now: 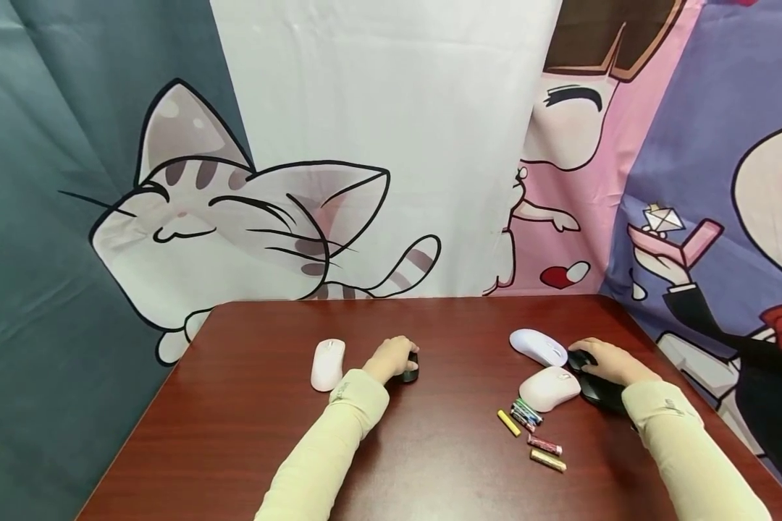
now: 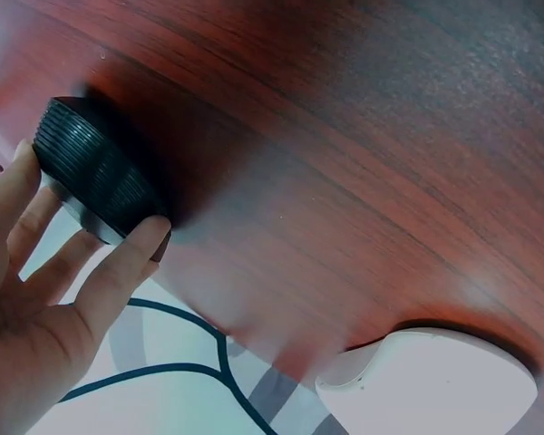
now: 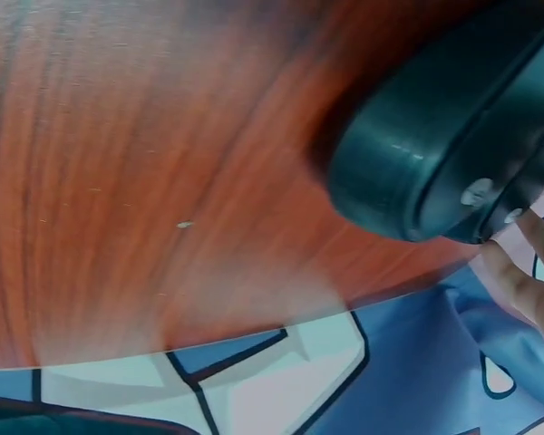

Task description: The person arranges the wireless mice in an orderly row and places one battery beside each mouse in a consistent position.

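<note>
My head view has a printed backdrop (image 1: 469, 108), a cartoon cat (image 1: 215, 246) at its nine o'clock, beyond the brown worktop (image 1: 234, 449); two pale sleeves (image 1: 339, 441) reach in from about seven and five o'clock; I see the left grip (image 1: 389, 358), a bare hand, closed round a ribbed black piece (image 1: 410, 373) at its four o'clock, and my left wrist view shows that piece tilted; the right grip (image 1: 614, 364), at the left one's three o'clock, holds a black mouse (image 1: 583, 359); more black runs out at five o'clock beneath that wrist, and I cannot tell whether it is one body or two; a white mouse (image 1: 328, 365) lies near the left grip at nine o'clock; near the right grip I have a lilac mouse (image 1: 537, 347) at nine and a pinkish mouse (image 1: 550, 389) at eight; smallest, at the pinkish one's seven o'clock, are green batteries (image 1: 526, 412), with a yellow battery (image 1: 508, 423) at their eight, a red battery (image 1: 544, 444) at five, and a gold battery (image 1: 547, 461) just below the red.
</note>
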The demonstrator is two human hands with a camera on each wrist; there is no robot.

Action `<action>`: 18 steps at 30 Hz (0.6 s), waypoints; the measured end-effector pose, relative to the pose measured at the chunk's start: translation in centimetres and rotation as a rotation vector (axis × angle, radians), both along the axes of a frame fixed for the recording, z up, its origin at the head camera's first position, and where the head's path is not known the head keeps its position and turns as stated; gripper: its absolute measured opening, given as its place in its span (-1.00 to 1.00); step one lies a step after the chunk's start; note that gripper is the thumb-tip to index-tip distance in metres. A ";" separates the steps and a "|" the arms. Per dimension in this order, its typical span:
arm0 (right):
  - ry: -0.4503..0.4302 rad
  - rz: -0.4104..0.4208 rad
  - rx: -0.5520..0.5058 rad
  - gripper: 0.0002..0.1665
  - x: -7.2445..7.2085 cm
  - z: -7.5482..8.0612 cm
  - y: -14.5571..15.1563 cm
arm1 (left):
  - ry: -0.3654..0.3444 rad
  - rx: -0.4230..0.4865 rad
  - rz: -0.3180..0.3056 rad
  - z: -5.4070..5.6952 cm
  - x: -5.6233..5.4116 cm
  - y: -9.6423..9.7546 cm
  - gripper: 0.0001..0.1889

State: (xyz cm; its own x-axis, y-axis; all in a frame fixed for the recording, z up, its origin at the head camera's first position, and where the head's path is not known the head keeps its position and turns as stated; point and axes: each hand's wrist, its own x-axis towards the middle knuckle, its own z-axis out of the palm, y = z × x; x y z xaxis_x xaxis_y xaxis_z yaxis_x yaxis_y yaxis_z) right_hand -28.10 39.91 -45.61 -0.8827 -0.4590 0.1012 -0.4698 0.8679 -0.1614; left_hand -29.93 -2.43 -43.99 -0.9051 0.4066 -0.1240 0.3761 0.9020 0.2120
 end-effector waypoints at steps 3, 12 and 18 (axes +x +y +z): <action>-0.054 0.029 -0.001 -0.58 -0.6 0.0 0.0 | -0.004 0.008 0.013 0.1 0.0 0.0 -0.64; -0.142 0.057 0.017 -0.55 -1.2 0.6 0.2 | -0.006 -0.014 0.010 0.1 0.0 0.0 -0.63; -0.077 0.046 0.073 -0.57 -1.0 0.3 0.3 | -0.015 -0.014 0.015 0.2 0.1 0.0 -0.63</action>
